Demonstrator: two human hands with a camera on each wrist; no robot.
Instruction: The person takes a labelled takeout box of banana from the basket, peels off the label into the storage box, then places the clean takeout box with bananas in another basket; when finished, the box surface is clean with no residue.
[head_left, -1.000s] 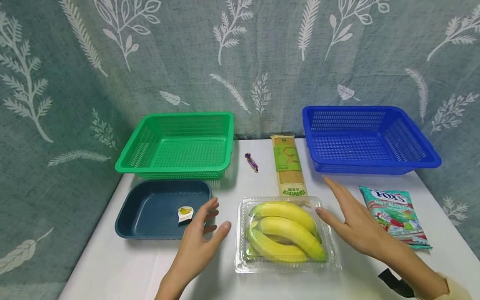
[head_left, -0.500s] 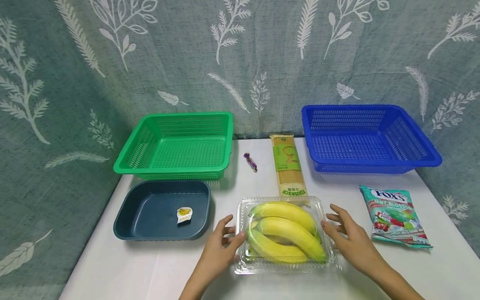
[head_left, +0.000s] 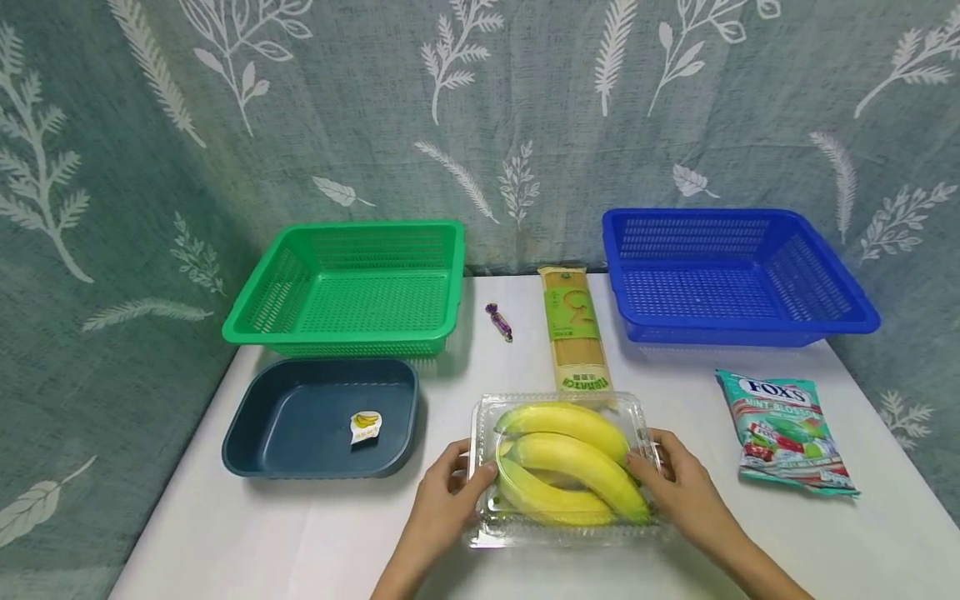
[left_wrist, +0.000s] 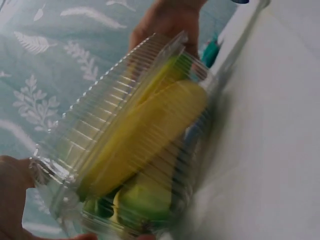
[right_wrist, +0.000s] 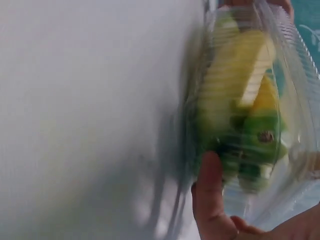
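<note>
A clear ribbed plastic box point(head_left: 562, 535) of yellow bananas point(head_left: 581, 468) is at the front middle of the table in the head view. My left hand point(head_left: 444, 498) grips its left side, thumb over the lid edge. On the opposite side my right hand point(head_left: 681, 485) holds it the same way, fingers partly hidden behind the box. The left wrist view shows the box point(left_wrist: 107, 125) from its end, with the right hand point(left_wrist: 167, 25) at the far side. In the right wrist view, a finger of the right hand point(right_wrist: 212, 215) lies against the blurred box point(right_wrist: 295, 150).
Behind stand a green basket point(head_left: 345, 340) and a blue basket point(head_left: 742, 327). A dark teal tub point(head_left: 300, 433) at left holds a small banana-printed piece point(head_left: 365, 426). A wrapped candy point(head_left: 498, 322), a noodle pack point(head_left: 576, 329) and a Fox's candy bag point(head_left: 787, 433) lie around the box.
Both hands have come in from either side and now grip the box; before, they were apart from it or just at its edges. The box has stayed about where it was.
</note>
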